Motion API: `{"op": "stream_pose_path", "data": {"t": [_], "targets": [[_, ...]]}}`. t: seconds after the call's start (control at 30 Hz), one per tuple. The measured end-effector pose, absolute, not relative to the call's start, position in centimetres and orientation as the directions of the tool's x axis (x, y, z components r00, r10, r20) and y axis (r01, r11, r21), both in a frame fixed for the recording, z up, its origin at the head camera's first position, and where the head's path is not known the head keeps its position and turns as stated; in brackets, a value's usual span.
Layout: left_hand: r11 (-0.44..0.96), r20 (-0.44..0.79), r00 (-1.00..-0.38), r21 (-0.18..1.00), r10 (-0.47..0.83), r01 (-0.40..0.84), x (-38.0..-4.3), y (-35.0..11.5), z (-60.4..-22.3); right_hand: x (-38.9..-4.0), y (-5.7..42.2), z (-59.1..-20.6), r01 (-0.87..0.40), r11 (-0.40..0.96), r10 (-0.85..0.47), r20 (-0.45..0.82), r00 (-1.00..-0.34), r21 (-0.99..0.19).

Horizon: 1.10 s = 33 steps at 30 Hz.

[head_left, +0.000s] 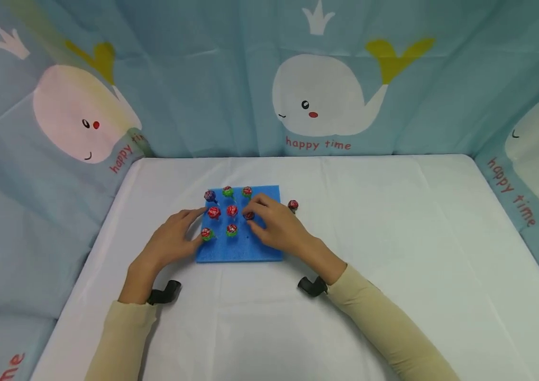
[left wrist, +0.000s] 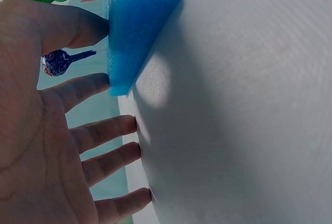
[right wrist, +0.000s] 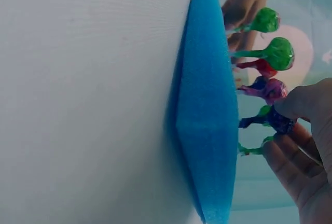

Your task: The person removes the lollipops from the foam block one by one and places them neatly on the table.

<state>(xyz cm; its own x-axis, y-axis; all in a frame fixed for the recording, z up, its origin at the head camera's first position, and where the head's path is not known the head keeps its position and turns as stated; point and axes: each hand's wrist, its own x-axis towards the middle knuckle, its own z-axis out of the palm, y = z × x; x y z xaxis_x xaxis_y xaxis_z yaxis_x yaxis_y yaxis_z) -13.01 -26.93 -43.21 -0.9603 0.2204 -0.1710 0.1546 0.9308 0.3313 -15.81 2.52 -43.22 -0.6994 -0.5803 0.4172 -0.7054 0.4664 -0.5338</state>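
Observation:
A blue foam block [head_left: 259, 248] lies on the table with several wrapped lollipops standing in it in rows. My right hand [head_left: 281, 225] is over the block's right part, pinching a dark blue lollipop [right wrist: 281, 121] by its head between thumb and fingers; its stick end meets the foam. At the block's left edge, my left hand [head_left: 172, 238] rests with fingers spread; thumb and index finger touch the foam side in the left wrist view. Nearest this hand stand a red lollipop [head_left: 214, 212] and a green-and-red lollipop [head_left: 207, 234].
One more lollipop [head_left: 293, 205] is just right of the block, on the white-covered table [head_left: 393, 238]. A blue whale-print curtain [head_left: 231, 106] hangs behind and at both sides. Black wrist cameras [head_left: 312, 286] sit under both wrists.

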Motion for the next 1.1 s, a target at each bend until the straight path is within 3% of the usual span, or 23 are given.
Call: {"op": "stream_pose_path", "data": {"t": [0.67,1.1], "targets": [[0.927,-0.169,-0.957,0.335,0.237,0.171,-13.38,-26.90,-43.59,-16.02,2.31,-43.52,-0.711,0.509,-0.538,0.466,-0.702,-0.485],[0.932,-0.168,-0.960,0.322,0.226,0.163,-13.34,-26.77,-43.44,-15.94,2.64,-43.53,-0.705,0.488,-0.495,0.502,-0.709,-0.514]]}}
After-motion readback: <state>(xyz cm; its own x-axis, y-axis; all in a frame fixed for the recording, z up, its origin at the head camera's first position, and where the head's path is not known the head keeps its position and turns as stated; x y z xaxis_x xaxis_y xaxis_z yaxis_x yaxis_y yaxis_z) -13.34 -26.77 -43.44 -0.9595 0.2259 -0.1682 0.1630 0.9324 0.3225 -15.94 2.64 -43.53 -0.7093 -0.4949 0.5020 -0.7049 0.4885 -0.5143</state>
